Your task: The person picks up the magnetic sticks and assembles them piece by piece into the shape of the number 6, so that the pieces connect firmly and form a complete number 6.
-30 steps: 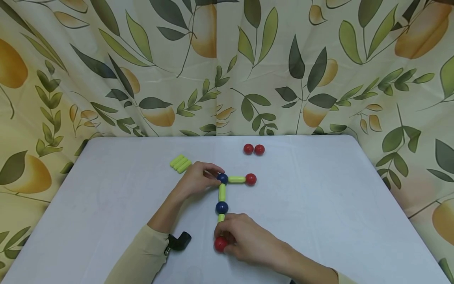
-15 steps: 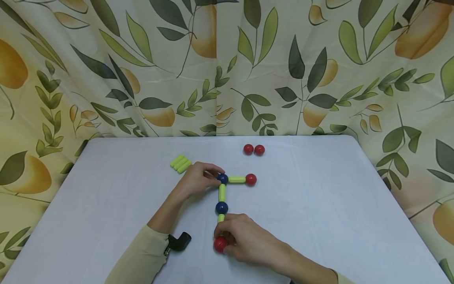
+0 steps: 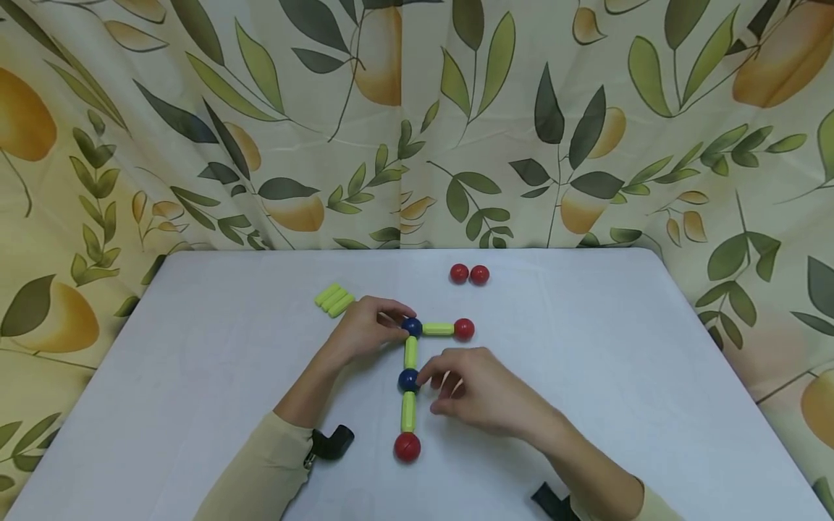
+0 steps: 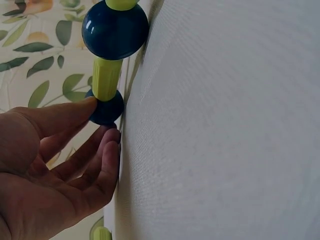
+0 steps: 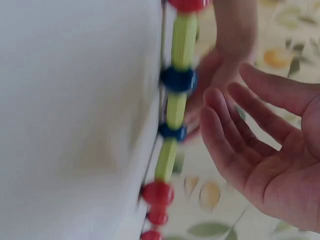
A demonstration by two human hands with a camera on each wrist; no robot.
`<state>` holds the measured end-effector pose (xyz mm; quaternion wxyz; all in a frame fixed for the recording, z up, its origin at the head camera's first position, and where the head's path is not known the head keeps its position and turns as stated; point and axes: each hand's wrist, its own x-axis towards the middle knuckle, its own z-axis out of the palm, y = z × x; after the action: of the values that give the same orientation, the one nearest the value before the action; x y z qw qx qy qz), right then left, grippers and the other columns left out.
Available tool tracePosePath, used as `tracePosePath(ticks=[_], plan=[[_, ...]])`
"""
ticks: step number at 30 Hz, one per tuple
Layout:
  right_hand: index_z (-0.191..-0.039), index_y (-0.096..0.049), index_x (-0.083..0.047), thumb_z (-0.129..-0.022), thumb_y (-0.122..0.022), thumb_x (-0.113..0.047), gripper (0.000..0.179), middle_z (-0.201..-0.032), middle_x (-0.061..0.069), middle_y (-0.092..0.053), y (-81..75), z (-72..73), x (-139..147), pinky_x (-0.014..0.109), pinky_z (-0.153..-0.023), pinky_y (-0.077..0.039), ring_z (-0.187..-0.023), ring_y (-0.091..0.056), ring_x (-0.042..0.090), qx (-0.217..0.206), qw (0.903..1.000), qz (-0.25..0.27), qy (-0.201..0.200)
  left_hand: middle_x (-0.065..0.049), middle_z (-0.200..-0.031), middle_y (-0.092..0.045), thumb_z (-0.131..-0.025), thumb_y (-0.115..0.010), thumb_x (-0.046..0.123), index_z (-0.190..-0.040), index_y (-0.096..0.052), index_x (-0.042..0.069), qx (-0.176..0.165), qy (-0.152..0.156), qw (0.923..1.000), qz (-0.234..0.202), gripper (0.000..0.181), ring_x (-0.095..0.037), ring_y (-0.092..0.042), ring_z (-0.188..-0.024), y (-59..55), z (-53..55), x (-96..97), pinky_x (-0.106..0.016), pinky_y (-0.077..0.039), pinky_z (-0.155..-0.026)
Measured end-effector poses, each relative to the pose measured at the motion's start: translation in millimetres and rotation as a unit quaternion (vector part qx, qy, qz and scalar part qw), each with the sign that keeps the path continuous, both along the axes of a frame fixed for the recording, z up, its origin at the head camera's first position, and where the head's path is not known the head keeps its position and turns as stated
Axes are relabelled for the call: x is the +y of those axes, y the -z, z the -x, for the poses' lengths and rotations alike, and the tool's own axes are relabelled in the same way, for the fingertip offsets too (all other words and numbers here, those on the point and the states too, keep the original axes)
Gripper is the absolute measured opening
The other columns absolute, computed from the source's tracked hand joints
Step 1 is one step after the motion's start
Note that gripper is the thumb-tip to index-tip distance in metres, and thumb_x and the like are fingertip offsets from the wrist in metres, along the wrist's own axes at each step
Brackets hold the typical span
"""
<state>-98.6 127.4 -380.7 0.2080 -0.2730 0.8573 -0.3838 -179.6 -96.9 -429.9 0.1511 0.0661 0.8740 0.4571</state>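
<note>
On the white table lies a chain of balls and light-green rods. Its far corner is a blue ball [image 3: 412,327], which my left hand [image 3: 371,329] pinches between thumb and fingers. From there one rod [image 3: 438,329] runs right to a red ball [image 3: 464,329]. Another rod [image 3: 410,353] comes toward me to a second blue ball [image 3: 408,380], followed by a third rod [image 3: 407,411] and a near red ball [image 3: 407,448]. My right hand [image 3: 478,391] hovers just right of the second blue ball, fingers loosely bent; the right wrist view shows nothing in its grasp [image 5: 270,150].
Several spare green rods [image 3: 335,299] lie side by side beyond my left hand. Two loose red balls [image 3: 469,274] sit near the table's [image 3: 619,333] back edge. A leaf-and-fruit patterned curtain [image 3: 482,145] hangs behind.
My right hand has let go of the near end by the red ball and moved away from me, up beside the second blue ball. The left hand keeps its hold.
</note>
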Motion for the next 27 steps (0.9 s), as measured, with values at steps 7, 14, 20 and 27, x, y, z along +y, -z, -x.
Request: tracePosePath(ticks=[7,14,20,27], plan=[[-0.110,-0.077,-0.008,-0.086,-0.083,-0.007,0.025,-0.099,0.006,-0.075,0.7,39.4,26,0.030,-0.077,-0.056,-0.087,-0.067,0.015,0.055,0.9933,-0.021,0.099,-0.002,-0.109,-0.074,-0.090,-0.081,0.009,-0.116,-0.079,0.020,-0.005,-0.001,1.0000,-0.005,0.028,-0.019,-0.067,-0.097,0.9,1.0,0.9,-0.033,-0.059,-0.088],[-0.110,-0.078,-0.009,-0.087,-0.081,-0.009,0.022,-0.097,0.004,-0.077,4.7,64.6,35,0.033,-0.076,-0.052,-0.092,-0.069,0.021,0.054,0.9855,-0.034,0.157,-0.001,-0.110,-0.074,-0.090,-0.081,0.009,-0.116,-0.079,0.021,-0.011,-0.007,0.9999,-0.006,0.029,-0.020,-0.066,-0.098,0.0,1.1,0.2,-0.032,-0.059,-0.088],[-0.117,-0.075,-0.007,-0.088,-0.079,-0.011,0.029,-0.105,0.010,-0.076,11.4,73.7,37,0.034,-0.077,-0.057,-0.099,-0.069,0.026,0.033,0.9802,-0.042,0.191,-0.001,-0.110,-0.074,-0.090,-0.081,0.009,-0.116,-0.079,0.021,-0.008,-0.007,0.9999,0.000,0.028,-0.020,-0.066,-0.098,0.0,0.9,-0.2,-0.032,-0.059,-0.087],[-0.120,-0.074,-0.007,-0.090,-0.078,-0.011,0.031,-0.111,0.012,-0.076,22.5,80.1,42,0.038,-0.084,-0.060,-0.102,-0.070,0.028,0.011,0.9793,-0.037,0.199,-0.001,-0.109,-0.073,-0.090,-0.081,0.009,-0.116,-0.079,0.021,-0.009,-0.005,0.9999,-0.002,0.028,-0.019,-0.066,-0.097,0.4,1.0,0.2,-0.032,-0.059,-0.087]])
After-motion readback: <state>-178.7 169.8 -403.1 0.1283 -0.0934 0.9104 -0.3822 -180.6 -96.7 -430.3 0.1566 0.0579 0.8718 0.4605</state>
